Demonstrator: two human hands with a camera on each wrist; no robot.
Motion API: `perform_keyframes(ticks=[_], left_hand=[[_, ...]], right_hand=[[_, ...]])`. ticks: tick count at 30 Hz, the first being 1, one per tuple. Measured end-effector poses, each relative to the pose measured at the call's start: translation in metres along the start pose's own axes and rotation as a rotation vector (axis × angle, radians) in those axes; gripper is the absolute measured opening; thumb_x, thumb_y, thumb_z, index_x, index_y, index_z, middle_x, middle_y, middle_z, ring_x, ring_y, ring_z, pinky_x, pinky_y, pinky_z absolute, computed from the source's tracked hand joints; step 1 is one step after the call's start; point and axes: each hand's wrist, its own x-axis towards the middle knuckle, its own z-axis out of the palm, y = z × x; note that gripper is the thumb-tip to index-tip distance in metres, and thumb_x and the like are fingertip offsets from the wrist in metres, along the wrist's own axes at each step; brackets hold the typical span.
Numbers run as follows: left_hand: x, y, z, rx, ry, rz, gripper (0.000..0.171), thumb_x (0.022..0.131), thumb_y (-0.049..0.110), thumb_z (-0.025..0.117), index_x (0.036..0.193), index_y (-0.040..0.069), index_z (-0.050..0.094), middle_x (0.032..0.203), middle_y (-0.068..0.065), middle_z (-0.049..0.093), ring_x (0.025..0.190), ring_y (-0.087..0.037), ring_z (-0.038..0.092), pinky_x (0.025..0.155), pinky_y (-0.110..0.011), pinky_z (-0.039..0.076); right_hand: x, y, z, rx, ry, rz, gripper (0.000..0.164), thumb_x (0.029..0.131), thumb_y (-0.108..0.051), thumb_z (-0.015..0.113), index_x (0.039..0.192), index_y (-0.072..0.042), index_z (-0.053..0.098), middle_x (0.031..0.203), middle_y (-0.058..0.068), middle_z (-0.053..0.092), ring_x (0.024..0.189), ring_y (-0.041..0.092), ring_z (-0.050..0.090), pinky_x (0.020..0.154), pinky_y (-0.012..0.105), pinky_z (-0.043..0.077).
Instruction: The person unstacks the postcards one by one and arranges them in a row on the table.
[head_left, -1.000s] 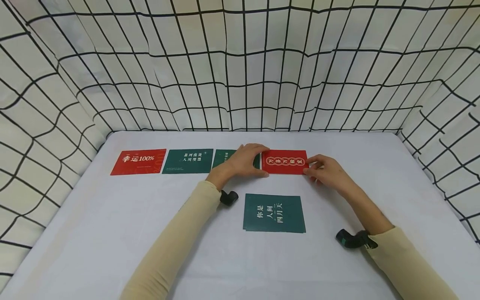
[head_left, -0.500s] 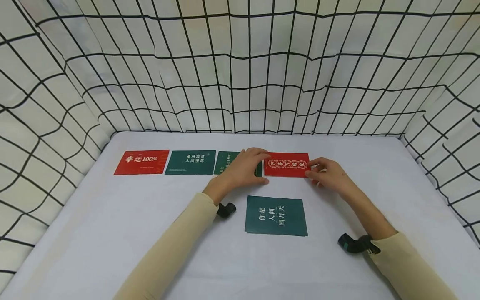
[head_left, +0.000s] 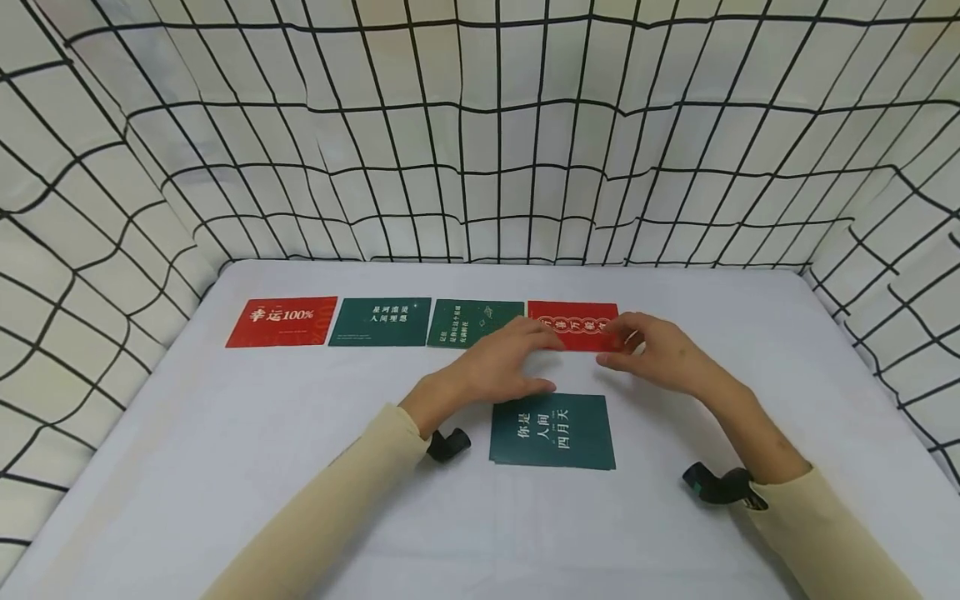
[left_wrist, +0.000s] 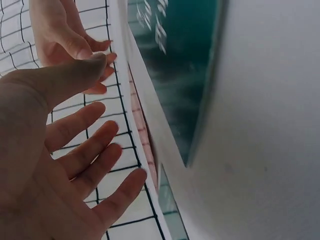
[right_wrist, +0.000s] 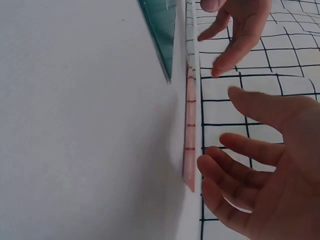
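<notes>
My left hand [head_left: 495, 367] hovers over the far edge of a stack of dark green cards [head_left: 553, 437] with white lettering. In the left wrist view its fingers are spread and relaxed, with nothing between them, and the top green card [left_wrist: 175, 70] lies beyond. My right hand [head_left: 663, 354] is over the near right corner of a red card [head_left: 573, 311] with a chain of circled characters. The right wrist view shows its fingers [right_wrist: 240, 150] loosely bent, holding nothing, above that red card [right_wrist: 190, 135]. Both hands overlap the red card in the head view.
Left of that red card, in one row, lie a green card [head_left: 468, 321], another green card [head_left: 381, 322] and a red card [head_left: 282, 322]. They rest on a white-covered table [head_left: 225, 467]. A white backdrop with a black grid [head_left: 480, 133] encloses the table's back and sides.
Both hands have come off the right-hand red card. My left hand has moved nearer to the stack, uncovering most of the third card. My right hand has shifted slightly.
</notes>
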Motion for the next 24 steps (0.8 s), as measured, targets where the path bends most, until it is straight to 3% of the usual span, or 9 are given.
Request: perform_keyframes(ticks=[5, 10, 19, 24], left_hand=[[-0.011, 0.011, -0.001, -0.023, -0.054, -0.007, 0.062, 0.089, 0.037, 0.082, 0.145, 0.022, 0.06, 0.149, -0.001, 0.057, 0.141, -0.02, 0.049, 0.113, -0.042, 0.052], [-0.021, 0.013, 0.002, 0.006, -0.077, -0.01, 0.067, 0.088, 0.04, 0.083, 0.146, 0.019, 0.059, 0.144, -0.001, 0.061, 0.133, -0.019, 0.054, 0.109, -0.04, 0.055], [-0.036, 0.006, 0.006, 0.041, -0.095, -0.019, 0.079, 0.082, 0.047, 0.085, 0.149, 0.017, 0.056, 0.145, -0.004, 0.058, 0.134, -0.022, 0.053, 0.113, -0.041, 0.052], [-0.043, 0.009, 0.003, 0.063, -0.121, -0.021, 0.091, 0.077, 0.054, 0.088, 0.152, 0.017, 0.053, 0.144, -0.005, 0.057, 0.134, -0.022, 0.05, 0.112, -0.042, 0.051]], right_hand=[[-0.005, -0.01, 0.001, -0.029, -0.072, -0.06, 0.066, 0.084, -0.037, 0.086, 0.137, -0.006, 0.063, 0.123, 0.014, 0.067, 0.113, 0.028, 0.061, 0.088, 0.042, 0.062], [-0.01, -0.021, 0.001, -0.029, -0.159, -0.065, 0.071, 0.08, -0.042, 0.089, 0.138, -0.012, 0.062, 0.131, 0.011, 0.065, 0.121, 0.029, 0.059, 0.097, 0.05, 0.059], [-0.023, -0.038, 0.01, -0.12, -0.273, -0.074, 0.083, 0.069, -0.047, 0.095, 0.139, -0.018, 0.061, 0.133, 0.008, 0.062, 0.126, 0.028, 0.056, 0.094, 0.046, 0.062], [-0.029, -0.044, 0.016, -0.186, -0.296, -0.083, 0.088, 0.065, -0.045, 0.097, 0.141, -0.02, 0.061, 0.135, 0.008, 0.059, 0.127, 0.028, 0.055, 0.091, 0.046, 0.064]])
